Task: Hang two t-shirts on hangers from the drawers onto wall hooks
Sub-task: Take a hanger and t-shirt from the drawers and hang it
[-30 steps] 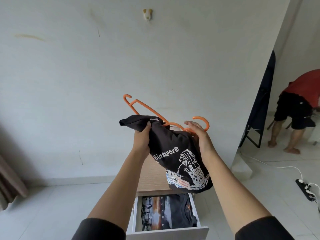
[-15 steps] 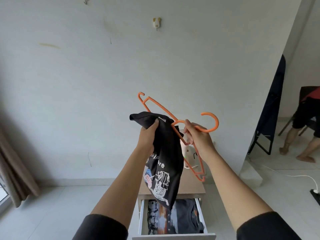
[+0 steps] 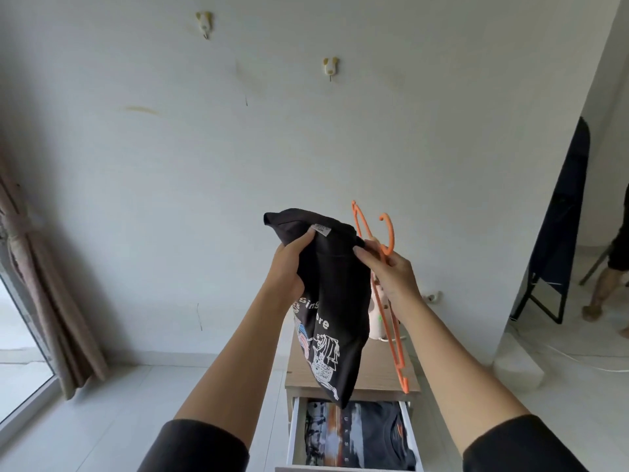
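A black t-shirt (image 3: 332,301) with a white print hangs in front of me, held up at chest height. My left hand (image 3: 289,264) grips its collar near the label. My right hand (image 3: 388,270) holds an orange hanger (image 3: 391,321) and pinches the shirt's collar edge with its fingertips. The hanger points steeply downward, its hook up beside the shirt. Two small wall hooks (image 3: 204,23) (image 3: 330,66) sit high on the white wall. Below, an open drawer (image 3: 294,434) holds a second folded dark t-shirt (image 3: 357,434).
A wooden drawer unit (image 3: 371,369) stands against the wall with a white appliance (image 3: 377,318) on top. A curtain (image 3: 44,284) hangs at left. At right are a dark folded stand (image 3: 558,233) and a person's legs (image 3: 606,287). A white cable (image 3: 578,362) lies on the floor.
The hanger has swung from nearly level to steeply downward in my right hand. The shirt has unfolded and hangs longer. The view has tilted up, showing a second wall hook.
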{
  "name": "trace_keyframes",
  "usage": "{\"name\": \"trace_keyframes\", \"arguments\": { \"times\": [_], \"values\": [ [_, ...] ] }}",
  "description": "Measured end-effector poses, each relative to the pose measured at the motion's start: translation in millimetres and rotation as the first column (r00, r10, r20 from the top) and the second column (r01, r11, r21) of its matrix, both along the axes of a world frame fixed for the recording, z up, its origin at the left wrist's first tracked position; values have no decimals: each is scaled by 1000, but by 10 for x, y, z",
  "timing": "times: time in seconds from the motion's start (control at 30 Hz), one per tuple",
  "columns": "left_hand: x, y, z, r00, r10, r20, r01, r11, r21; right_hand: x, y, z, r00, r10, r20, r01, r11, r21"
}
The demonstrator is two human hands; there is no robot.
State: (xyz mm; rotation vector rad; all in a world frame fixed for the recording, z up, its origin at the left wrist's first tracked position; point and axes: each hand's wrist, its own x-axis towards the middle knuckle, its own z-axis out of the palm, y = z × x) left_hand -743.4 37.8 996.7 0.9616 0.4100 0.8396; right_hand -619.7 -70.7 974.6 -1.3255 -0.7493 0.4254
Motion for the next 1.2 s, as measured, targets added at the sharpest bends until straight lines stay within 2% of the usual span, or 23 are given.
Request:
{"name": "trace_keyframes", "arguments": {
  "times": [0.13,0.2,0.27,0.37,0.43,0.53,0.67,0.73,0.8,0.83,0.97,1.03,1.2],
  "values": [
    [-78,-46,58,997,-70,22,69,996,52,-36,46,18,999,5,37,-3,999,-52],
    [-116,-74,70,998,-53,22,51,995,82,-32,64,41,997,1,74,3,998,-59],
    [-155,-96,46,998,61,-10,-59,990,129,-41,61,47,991,-16,135,25,998,-65],
    [-233,-47,-98,943,315,-102,-277,920,277,-47,58,5,982,-88,168,99,993,-64],
    [-292,14,-203,877,438,-195,-334,850,407,-35,57,-46,975,-125,183,141,987,-78],
    [-342,42,-300,794,550,-259,-329,748,576,-26,26,-123,966,-162,199,188,975,-117],
    [-323,12,-386,790,523,-318,-225,731,644,34,-46,-122,967,-200,160,217,971,-98],
    [-286,48,-430,750,545,-376,-163,702,693,89,-94,-103,960,-223,167,241,966,-94],
    [-256,52,-427,737,572,-359,-168,670,723,130,-128,-84,957,-237,167,253,964,-83],
    [-246,16,-394,762,558,-330,-185,675,714,148,-144,-79,958,-238,161,253,964,-84],
    [-218,-123,-255,929,291,-228,-131,836,533,215,-217,-113,964,-238,117,249,964,-92],
    [-207,-143,-224,948,222,-229,-85,868,489,228,-248,-158,966,-229,119,241,965,-103],
    [-219,-166,-287,957,167,-239,-48,899,436,249,-304,-261,968,-241,65,247,963,-110]
  ]
}}
